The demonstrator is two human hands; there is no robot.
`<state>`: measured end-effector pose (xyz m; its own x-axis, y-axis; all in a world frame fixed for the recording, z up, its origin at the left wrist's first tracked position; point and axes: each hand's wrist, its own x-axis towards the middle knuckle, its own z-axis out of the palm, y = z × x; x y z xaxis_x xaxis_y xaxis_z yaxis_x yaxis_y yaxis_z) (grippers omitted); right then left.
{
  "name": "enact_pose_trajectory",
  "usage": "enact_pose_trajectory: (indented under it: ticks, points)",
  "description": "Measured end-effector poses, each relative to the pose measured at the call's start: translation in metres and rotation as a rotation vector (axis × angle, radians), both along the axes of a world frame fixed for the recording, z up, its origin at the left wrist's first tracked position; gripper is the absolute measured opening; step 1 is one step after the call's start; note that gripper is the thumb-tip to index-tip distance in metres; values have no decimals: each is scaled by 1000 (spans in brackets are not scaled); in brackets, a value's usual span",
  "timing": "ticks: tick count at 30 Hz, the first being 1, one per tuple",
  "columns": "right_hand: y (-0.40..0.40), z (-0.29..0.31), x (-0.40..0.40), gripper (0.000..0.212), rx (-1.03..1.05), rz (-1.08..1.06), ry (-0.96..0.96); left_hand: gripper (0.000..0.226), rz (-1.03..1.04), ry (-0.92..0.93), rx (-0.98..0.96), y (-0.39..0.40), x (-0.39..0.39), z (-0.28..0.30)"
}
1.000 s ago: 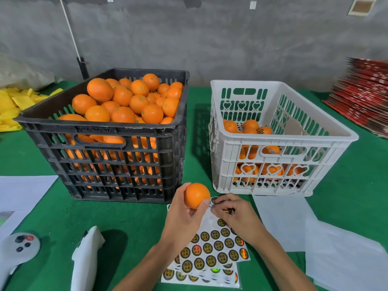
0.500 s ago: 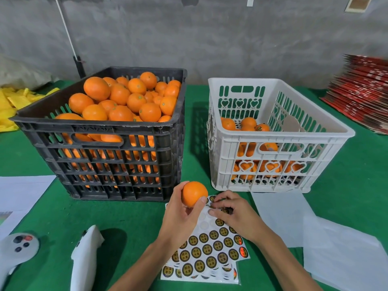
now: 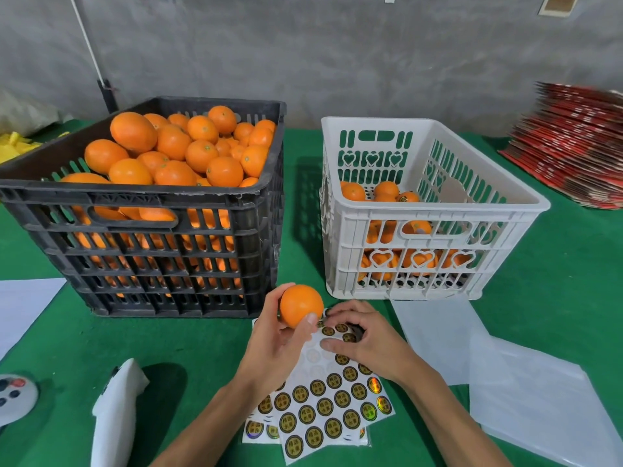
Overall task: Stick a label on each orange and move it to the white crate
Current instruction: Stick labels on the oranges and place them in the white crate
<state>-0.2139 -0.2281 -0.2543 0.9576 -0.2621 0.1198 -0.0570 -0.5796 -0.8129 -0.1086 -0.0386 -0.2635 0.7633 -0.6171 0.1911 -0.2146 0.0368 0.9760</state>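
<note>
My left hand (image 3: 274,345) grips a single orange (image 3: 301,305) in front of the black crate (image 3: 141,210), which is heaped with oranges. My right hand (image 3: 365,340) rests with curled fingers on the top of the label sheet (image 3: 323,402), its fingertips at a round black-and-gold label. Whether a label is pinched between them stays hidden. The white crate (image 3: 435,210) stands to the right with several oranges on its bottom.
Green cloth covers the table (image 3: 188,345). White backing sheets (image 3: 505,375) lie at the right, paper (image 3: 23,305) at the left. A white controller (image 3: 116,412) and a grey one (image 3: 15,396) lie front left. Red stacked cartons (image 3: 573,143) sit far right.
Both hands stay at the label sheet. The right hand's fingers have worked a little along the top rows of labels. The orange stays held in the left hand.
</note>
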Motion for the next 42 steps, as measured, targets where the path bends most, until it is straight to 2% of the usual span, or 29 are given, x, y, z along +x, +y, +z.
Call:
enact_pose_trajectory:
  ticks: [2, 4, 10, 15, 18, 22, 28, 31, 36, 42]
  points:
    - [0, -2, -2, 48, -98, 10, 33, 62, 9, -6, 7, 1, 0, 0]
    - [-1, -4, -3, 52, -173, 23, 42, 60, 30, -15, 12, 1, 0, 1]
    - [0, -3, -1, 39, -250, -4, 12, 54, 60, -47, 48, -1, -2, 2]
    - [6, -3, 0, 27, -158, -15, -79, 59, 39, -67, 55, -1, -5, 6]
    - [9, -3, 0, 19, -208, -6, -131, 62, 37, -53, 56, 1, -6, 4]
    - [8, -2, 1, 26, -414, 28, -220, 60, 24, -43, 73, -3, -1, 4]
    - [10, 2, 3, 27, -629, 36, -237, 56, 6, -51, 118, -1, -2, 1]
    - [7, 0, 5, 34, -639, 41, -217, 54, 7, -42, 113, -1, -1, 0]
    - [7, -2, 6, 26, -613, 74, -217, 54, 12, -39, 110, -1, -1, 1]
    - [10, 5, 4, 26, -711, 99, -213, 56, 13, -36, 112, -2, -1, 1]
